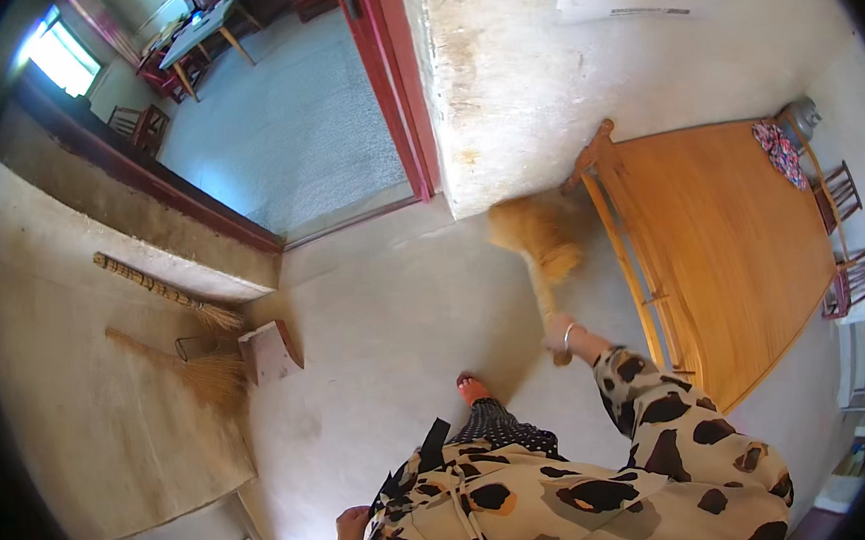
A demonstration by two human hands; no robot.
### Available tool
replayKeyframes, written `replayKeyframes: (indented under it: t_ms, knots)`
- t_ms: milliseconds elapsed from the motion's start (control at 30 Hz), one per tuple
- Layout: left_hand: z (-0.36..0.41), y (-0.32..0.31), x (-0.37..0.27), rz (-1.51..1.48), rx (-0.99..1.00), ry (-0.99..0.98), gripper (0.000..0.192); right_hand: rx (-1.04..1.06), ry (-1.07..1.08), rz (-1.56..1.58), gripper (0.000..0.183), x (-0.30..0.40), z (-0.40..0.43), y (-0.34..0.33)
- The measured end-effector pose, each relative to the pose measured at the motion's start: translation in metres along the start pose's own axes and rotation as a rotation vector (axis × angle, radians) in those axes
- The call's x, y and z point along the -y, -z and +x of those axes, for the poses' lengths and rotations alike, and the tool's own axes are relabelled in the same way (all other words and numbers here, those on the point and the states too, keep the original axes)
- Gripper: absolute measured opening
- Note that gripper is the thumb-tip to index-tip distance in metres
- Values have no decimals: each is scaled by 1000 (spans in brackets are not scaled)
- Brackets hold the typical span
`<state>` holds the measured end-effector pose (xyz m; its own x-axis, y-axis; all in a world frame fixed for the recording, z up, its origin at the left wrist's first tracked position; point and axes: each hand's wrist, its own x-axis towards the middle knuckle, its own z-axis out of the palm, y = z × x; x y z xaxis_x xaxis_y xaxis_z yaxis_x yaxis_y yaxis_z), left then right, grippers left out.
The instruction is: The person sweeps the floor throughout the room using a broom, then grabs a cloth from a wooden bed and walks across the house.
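Observation:
My right hand is closed around the short handle of a straw broom. The broom's head is blurred and sits low by the foot of the white wall, near the end of a wooden bed frame. A bracelet circles my right wrist. At the lower left edge of my patterned shirt, my left hand hangs by my side, only partly in view, and its fingers are hard to make out. My bare or sandalled foot stands on the concrete floor.
Two more straw brooms lean on the left wall, beside a dustpan. Ahead is a doorway with a red frame and low sill. A patterned cloth lies on the bed frame; chairs stand beyond.

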<state>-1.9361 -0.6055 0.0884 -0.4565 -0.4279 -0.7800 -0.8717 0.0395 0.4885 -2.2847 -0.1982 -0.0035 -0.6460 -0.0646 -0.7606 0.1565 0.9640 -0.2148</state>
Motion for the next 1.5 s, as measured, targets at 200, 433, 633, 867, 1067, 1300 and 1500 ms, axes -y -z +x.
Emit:
replayKeyframes:
  t_ms: [200,433,633,867,1067,1300,1500]
  knots:
    - [23,-5,40,138,-3,-84,15,151,233,213,37,26,-78,-20]
    - [-3,0,-30,-70,-15,47,20,276,93,789,46,44,-103,39]
    - [-15,1,1,-258,-65,95,19,98,315,420,33,93,-7,58]
    - [-42,6,29,-301,-141,185,18,254,280,40,28,192,26,-3]
    - [-47,5,29,-328,-181,222,17,547,323,533,38,184,-20,35]
    - [-73,0,42,-390,-236,164,18,400,423,537,45,248,20,96]
    - [-104,-46,127,-384,-383,367,16,138,480,212,36,360,125,94]
